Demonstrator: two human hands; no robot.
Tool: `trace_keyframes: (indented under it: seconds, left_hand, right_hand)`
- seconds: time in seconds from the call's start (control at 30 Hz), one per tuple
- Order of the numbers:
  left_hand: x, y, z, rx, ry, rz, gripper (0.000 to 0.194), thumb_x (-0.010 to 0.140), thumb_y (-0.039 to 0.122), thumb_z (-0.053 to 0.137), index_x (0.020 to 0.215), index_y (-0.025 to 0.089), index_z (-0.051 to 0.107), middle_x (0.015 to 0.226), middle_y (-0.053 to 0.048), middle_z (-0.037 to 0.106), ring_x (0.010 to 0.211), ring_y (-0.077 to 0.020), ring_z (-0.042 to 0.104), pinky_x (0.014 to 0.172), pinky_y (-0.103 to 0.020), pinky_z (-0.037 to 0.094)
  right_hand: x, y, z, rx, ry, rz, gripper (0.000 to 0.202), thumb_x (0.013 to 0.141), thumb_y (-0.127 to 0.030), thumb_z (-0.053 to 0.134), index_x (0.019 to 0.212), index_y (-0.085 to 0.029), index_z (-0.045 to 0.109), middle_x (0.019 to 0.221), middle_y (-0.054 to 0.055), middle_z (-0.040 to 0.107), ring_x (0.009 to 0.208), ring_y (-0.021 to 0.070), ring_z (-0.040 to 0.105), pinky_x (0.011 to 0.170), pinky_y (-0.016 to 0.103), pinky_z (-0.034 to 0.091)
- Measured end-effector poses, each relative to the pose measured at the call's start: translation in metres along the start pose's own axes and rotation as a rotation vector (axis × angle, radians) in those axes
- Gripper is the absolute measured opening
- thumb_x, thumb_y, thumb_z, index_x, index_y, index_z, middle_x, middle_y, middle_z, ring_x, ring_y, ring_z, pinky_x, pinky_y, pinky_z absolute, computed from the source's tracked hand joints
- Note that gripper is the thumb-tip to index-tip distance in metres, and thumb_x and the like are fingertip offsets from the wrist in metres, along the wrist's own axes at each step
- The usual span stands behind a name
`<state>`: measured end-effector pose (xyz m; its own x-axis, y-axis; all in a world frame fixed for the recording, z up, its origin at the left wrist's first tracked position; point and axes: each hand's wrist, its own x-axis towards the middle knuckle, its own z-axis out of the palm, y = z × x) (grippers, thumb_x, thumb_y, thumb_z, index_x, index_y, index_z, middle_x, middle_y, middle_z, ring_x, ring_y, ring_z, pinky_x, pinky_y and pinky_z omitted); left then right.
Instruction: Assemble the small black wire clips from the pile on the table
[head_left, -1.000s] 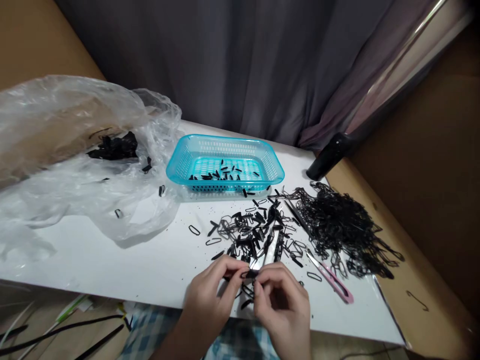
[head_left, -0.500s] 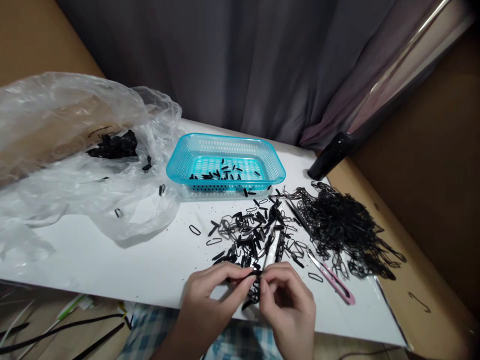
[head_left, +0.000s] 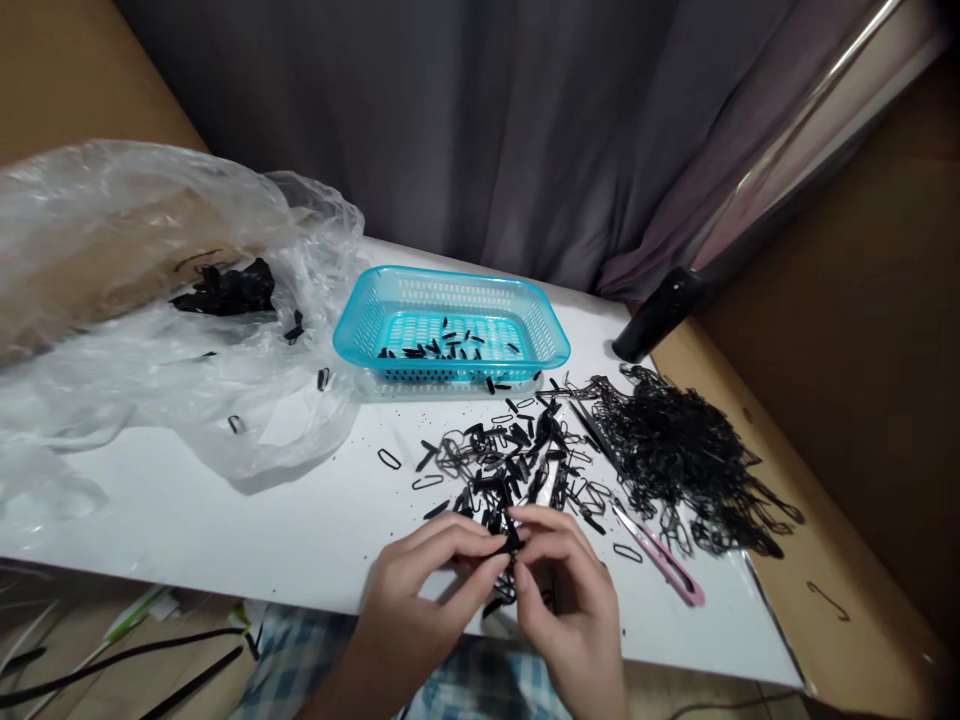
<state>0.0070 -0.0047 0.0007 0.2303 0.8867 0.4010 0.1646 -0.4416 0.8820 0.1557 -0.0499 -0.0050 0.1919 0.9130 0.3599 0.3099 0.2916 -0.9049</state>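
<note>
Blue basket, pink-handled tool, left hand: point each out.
Blue basket [head_left: 453, 369], head view: front rim.
Pink-handled tool [head_left: 652, 547], head view: handle, towards the metal end.
Left hand [head_left: 414, 588], head view: back of it.

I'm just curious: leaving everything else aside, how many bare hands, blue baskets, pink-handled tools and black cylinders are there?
Left hand and right hand: 2
Blue basket: 1
Pink-handled tool: 1
Black cylinder: 1
Total: 5
</note>
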Motion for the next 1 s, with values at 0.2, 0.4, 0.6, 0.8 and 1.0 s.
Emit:
trace_keyframes:
  seconds: [0.2,0.4,0.6,0.8,1.0]
  left_hand:
    - [0.002,0.000,-0.002,-0.136,-0.038,-0.190,0.011,0.075,0.010,0.072,0.069,0.019,0.069,0.068,0.000,0.072,0.064,-0.0139,0.070,0.059,-0.018,0.057]
    - [-0.001,-0.001,-0.002,-0.035,-0.064,-0.157,0.011,0.076,0.010,0.068,0.068,0.019,0.067,0.067,0.000,0.072,0.062,-0.0144,0.070,0.059,-0.019,0.057]
    - [-0.002,0.004,0.005,0.179,0.084,0.108,0.015,0.077,0.008,0.065,0.067,0.018,0.063,0.060,0.001,0.068,0.052,-0.0121,0.065,0.051,-0.020,0.056]
    - [-0.006,0.004,0.009,0.243,0.126,0.231,0.018,0.079,0.005,0.065,0.070,0.019,0.057,0.060,0.002,0.066,0.053,-0.0104,0.064,0.053,-0.019,0.054]
    - [-0.008,0.003,0.008,0.311,0.178,0.244,0.016,0.082,0.007,0.065,0.074,0.020,0.059,0.064,0.003,0.069,0.060,-0.0100,0.068,0.060,-0.018,0.055]
  right_hand:
    - [-0.003,0.002,0.001,0.126,0.049,0.062,0.020,0.085,-0.005,0.064,0.086,-0.025,0.067,0.090,0.002,0.074,0.080,0.0151,0.071,0.065,0.020,0.057]
    - [-0.004,0.000,0.005,0.084,0.131,0.084,0.015,0.082,-0.006,0.066,0.078,-0.021,0.067,0.083,0.005,0.073,0.074,0.0183,0.071,0.061,0.024,0.057]
    - [-0.008,0.001,0.016,0.054,0.300,0.023,0.022,0.081,-0.007,0.068,0.080,-0.022,0.053,0.080,0.003,0.072,0.070,0.0166,0.069,0.060,0.025,0.055]
    - [-0.010,0.002,0.023,-0.032,0.357,-0.045,0.032,0.084,-0.008,0.067,0.077,-0.025,0.039,0.082,0.002,0.072,0.063,0.0137,0.061,0.061,0.027,0.048]
    - [-0.011,0.002,0.020,-0.011,0.307,-0.064,0.036,0.084,-0.006,0.064,0.075,-0.025,0.035,0.083,0.002,0.072,0.066,0.0139,0.056,0.060,0.026,0.045]
